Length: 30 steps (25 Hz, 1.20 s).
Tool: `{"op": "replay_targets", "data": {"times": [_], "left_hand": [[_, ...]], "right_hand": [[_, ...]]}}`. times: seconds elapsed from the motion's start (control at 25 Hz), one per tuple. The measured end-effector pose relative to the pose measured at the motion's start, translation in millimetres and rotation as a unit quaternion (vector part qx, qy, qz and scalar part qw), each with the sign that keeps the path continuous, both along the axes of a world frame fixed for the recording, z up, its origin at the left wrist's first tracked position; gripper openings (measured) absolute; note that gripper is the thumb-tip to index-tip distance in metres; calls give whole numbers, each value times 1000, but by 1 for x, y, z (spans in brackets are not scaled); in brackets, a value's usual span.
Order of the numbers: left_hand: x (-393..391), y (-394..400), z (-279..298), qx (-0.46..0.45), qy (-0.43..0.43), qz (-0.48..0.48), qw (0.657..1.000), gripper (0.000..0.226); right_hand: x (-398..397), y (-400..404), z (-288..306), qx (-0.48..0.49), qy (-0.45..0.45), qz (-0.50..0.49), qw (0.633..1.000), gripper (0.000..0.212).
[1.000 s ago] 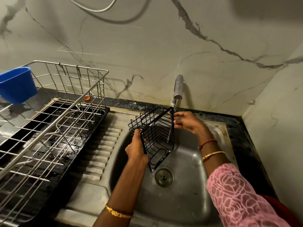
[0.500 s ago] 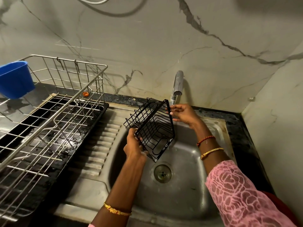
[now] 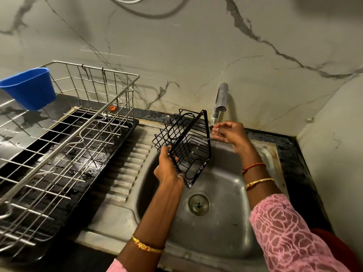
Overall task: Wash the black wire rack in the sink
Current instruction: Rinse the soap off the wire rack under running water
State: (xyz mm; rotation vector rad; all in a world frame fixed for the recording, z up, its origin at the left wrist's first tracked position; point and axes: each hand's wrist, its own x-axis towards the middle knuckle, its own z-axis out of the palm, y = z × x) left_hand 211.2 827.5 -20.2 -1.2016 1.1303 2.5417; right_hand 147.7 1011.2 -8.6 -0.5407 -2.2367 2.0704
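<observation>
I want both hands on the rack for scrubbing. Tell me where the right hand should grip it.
Grip the rack by its flat top-right frame edge, coming from the right, from the tap side. The left hand already holds the lower left edge, and the rack is tilted with that bare bar nearest the right hand.

A dark counter (image 3: 298, 152) carries the steel sink (image 3: 222, 232) and a wire dish drainer (image 3: 64, 146).

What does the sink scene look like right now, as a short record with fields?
rack: black wire rack, tilted, held over the sink
left hand: grips the rack's lower left edge
right hand: off the rack, cupped under the tap
water: running onto the right hand
left of sink: steel dish drainer with a blue cup hung on it
</observation>
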Motion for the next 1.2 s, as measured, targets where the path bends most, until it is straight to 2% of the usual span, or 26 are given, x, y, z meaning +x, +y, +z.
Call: {"op": "replay_targets", "data": {"times": [0.12,0.32,0.6,0.76,1.0,1.2], "left_hand": [[2,2,0,4,7,20,1000,22],[2,1,-1,5,19,18,1000,20],[3,-5,-3,0,23,16,1000,19],[3,-10,-11,11,31,6,999,23],[-3,-22,-29,56,41,-16,997,16],[-4,-31,-41,104,62,-64,991,29]], "right_hand": [[8,8,-6,9,-19,-40,999,17],[14,11,-13,10,-43,-44,998,18],[10,-4,4,27,-28,39,998,24],[7,-8,9,76,-26,68,994,28],[7,-8,12,104,-1,66,992,24],[6,-2,10,159,-21,117,980,27]]}}
